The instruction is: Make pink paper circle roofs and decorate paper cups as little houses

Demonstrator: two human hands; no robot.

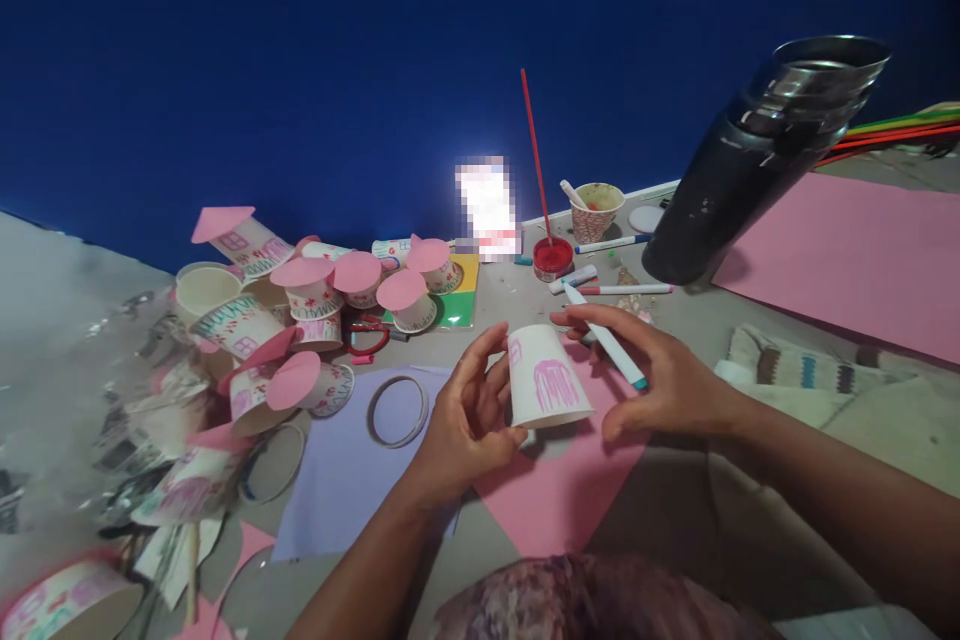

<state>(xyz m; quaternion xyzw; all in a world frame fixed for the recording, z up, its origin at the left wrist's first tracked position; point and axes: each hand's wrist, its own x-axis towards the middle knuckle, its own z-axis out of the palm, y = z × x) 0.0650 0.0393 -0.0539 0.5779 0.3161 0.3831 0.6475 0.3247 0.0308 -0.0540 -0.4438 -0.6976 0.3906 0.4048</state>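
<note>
My left hand point(476, 410) grips a white paper cup point(536, 380) that is held upside down, its wide rim at the bottom and slightly tilted. Purple-pink drawings mark its side: a small window and an arched, striped shape. Close to the cup's right side, my right hand point(637, 370) holds a white marker point(609, 338) with a teal end, slanting up to the left. Beneath the cup lies a pink paper sheet point(559, 510). Left of my left hand, a tape ring point(371, 412) rests on a lilac sheet point(330, 490).
Several decorated cups with pink paper tops point(300, 272) crowd the left side. A red paint pot point(553, 260) holds a thin red stick point(534, 140). Nearby are loose markers point(626, 290) and a patterned cup point(598, 220). A dark flask point(739, 180) stands right, near a cloth point(802, 410).
</note>
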